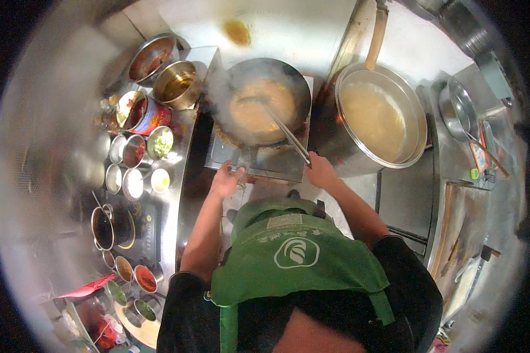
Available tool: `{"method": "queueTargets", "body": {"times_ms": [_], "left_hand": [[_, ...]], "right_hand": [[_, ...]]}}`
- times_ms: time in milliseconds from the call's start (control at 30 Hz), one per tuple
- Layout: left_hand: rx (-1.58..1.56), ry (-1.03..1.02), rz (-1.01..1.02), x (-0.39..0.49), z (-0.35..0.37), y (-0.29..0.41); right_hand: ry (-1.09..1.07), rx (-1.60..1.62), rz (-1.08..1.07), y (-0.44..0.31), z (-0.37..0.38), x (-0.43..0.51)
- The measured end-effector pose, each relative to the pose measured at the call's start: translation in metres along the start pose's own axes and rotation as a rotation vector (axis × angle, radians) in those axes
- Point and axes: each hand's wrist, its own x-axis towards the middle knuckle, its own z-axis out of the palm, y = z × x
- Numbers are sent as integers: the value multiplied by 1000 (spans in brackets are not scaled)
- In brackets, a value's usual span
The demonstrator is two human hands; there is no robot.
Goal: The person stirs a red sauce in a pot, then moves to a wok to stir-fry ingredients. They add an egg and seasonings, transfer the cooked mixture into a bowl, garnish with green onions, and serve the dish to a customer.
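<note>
A dark wok point(300, 84) with bubbling orange-brown liquid point(269, 108) sits on the stove, steam rising at its left. My right hand point(321, 171) is closed around the metal handle of a ladle point(287, 132), whose bowl lies in the liquid. My left hand point(225, 180) is at the stove's front edge, beside the wok's handle point(246, 156). Its thumb and a finger reach towards the handle's end; whether they grip it is unclear. Right of the wok stands a large metal pot point(417, 137) of cloudy yellowish broth.
At left are a metal pot of oil point(161, 90), an opened tin point(161, 119), a bowl of chopped greens point(162, 142), several seasoning bowls and a dark-filled pot point(102, 227). A wooden handle point(376, 39) hangs over the broth pot. A steel bowl point(457, 110) stands on the right counter.
</note>
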Motion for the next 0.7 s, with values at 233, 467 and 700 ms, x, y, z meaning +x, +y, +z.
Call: {"method": "queueTargets", "body": {"times_ms": [233, 467, 700], "left_hand": [[-481, -267, -339, 14, 22, 23], [-432, -229, -291, 19, 33, 11], [-444, -245, -298, 2, 29, -6]], "right_hand": [[104, 412, 81, 13, -48, 6], [-513, 1232, 382, -1, -11, 16], [-442, 1385, 387, -28, -39, -16]]}}
